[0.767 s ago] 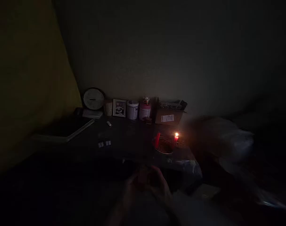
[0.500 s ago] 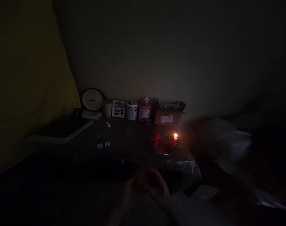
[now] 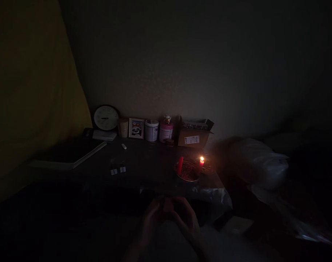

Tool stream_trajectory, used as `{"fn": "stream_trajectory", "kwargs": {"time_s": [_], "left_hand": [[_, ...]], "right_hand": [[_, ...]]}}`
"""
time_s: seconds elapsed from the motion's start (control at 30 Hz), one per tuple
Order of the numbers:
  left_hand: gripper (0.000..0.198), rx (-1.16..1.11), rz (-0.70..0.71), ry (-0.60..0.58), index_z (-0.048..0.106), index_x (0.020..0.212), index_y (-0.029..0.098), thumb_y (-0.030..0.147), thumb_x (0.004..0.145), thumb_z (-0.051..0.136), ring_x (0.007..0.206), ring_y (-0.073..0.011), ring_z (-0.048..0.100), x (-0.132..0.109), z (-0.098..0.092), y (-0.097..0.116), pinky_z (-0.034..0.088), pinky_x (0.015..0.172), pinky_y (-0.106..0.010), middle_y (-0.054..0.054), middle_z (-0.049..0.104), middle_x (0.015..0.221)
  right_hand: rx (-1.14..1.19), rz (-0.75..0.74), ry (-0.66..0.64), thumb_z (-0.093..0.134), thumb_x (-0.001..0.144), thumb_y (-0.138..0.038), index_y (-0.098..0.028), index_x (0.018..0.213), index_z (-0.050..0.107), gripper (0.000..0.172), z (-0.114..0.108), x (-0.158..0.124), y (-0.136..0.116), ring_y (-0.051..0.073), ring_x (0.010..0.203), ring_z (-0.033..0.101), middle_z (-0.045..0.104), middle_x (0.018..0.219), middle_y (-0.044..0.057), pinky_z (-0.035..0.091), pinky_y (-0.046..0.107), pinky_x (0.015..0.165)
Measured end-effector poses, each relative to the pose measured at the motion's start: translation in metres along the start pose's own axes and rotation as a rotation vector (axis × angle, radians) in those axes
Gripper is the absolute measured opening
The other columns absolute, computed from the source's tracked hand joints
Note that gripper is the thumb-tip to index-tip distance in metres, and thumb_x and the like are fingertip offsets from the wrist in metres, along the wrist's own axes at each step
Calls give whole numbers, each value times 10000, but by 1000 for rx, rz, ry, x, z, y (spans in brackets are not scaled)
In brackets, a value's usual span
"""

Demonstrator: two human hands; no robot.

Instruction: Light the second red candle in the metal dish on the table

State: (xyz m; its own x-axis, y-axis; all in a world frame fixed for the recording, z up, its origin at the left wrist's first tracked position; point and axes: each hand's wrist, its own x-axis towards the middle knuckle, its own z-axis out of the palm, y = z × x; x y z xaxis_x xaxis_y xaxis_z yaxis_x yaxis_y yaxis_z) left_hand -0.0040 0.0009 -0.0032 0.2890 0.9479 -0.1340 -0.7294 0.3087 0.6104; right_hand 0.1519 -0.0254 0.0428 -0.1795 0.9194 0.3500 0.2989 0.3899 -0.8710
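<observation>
In the dim light, my left hand (image 3: 151, 210) and my right hand (image 3: 185, 214) come together just below the table's front edge. Both have curled fingers, closed around a small dark reddish object (image 3: 168, 204) that is too dark to name. Beyond them on the table (image 3: 146, 160) stands a round metal dish (image 3: 188, 180) with dark contents. An unlit red candle (image 3: 180, 164) rises at its left side. At its right side burns a lit red candle (image 3: 201, 163), the only flame in view.
Along the wall stand a round clock (image 3: 106, 118), a cup (image 3: 123, 128), a panda picture frame (image 3: 136, 128), a white tin (image 3: 151, 130), a pink-lidded tin (image 3: 166, 132) and an open cardboard box (image 3: 193, 135). Two binder clips (image 3: 118, 170) lie left; a plastic bag (image 3: 266, 163) sits right.
The view has shifted slightly, so the table things appear a little lower and further left. My hands stay together at the same place, with the fingers moving slightly around the small object.
</observation>
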Motion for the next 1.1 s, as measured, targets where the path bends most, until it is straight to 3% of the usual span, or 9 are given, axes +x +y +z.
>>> {"fn": "stream_trajectory", "kwargs": {"time_s": [0.13,0.27,0.4,0.53,0.67,0.87,1.0,1.1], "left_hand": [[396,123,123,7,655,1059,233,316,676,719,1118,-274,561,9,-12,-6,393,973,-394,-74,659,1165],[386,363,138,52,696,941,216,330,581,778,1044,-284,605,18,-14,-8,420,957,-411,-72,715,1039],[335,585,139,142,708,858,214,421,598,748,945,-289,641,20,-10,-7,461,896,-408,-86,739,932],[322,451,109,89,698,885,209,397,627,740,1003,-287,625,15,-11,-5,432,938,-423,-83,733,982],[314,322,101,68,689,916,215,370,647,733,1006,-276,626,11,-14,-5,402,961,-439,-80,734,986],[249,218,64,53,699,919,201,317,698,706,947,-254,644,6,-8,-7,452,843,-366,-74,739,957],[243,194,59,12,698,950,215,309,727,688,955,-235,639,4,-6,-6,451,819,-332,-66,735,984],[264,223,52,55,702,944,199,316,707,704,934,-248,642,7,-9,-9,453,801,-340,-82,736,972]], "right_hand": [[-48,-15,14,565,859,-329,-224,1115,559,277,-2,2,3,202,997,593,618,1063,61,476,296,872],[-65,-35,-1,576,854,-315,-235,1115,558,274,0,2,4,199,1013,589,619,1083,55,467,291,884],[-45,-3,-13,570,858,-322,-232,1100,567,259,0,0,3,198,1009,591,625,1078,53,464,290,879],[75,58,6,575,851,-348,-233,1113,572,287,-3,2,5,209,1032,588,631,1107,57,459,306,897],[262,146,114,629,800,-391,-228,1064,615,311,-9,5,13,233,1038,591,659,1078,57,462,318,891],[456,318,251,694,725,-443,-181,903,691,318,-13,7,24,218,804,632,700,832,61,500,290,681],[547,339,295,746,654,-462,-164,853,712,360,-12,9,24,203,722,622,688,743,55,489,287,636],[552,358,321,758,624,-483,-156,868,719,410,-13,10,25,209,707,622,685,721,57,488,301,630]]}}
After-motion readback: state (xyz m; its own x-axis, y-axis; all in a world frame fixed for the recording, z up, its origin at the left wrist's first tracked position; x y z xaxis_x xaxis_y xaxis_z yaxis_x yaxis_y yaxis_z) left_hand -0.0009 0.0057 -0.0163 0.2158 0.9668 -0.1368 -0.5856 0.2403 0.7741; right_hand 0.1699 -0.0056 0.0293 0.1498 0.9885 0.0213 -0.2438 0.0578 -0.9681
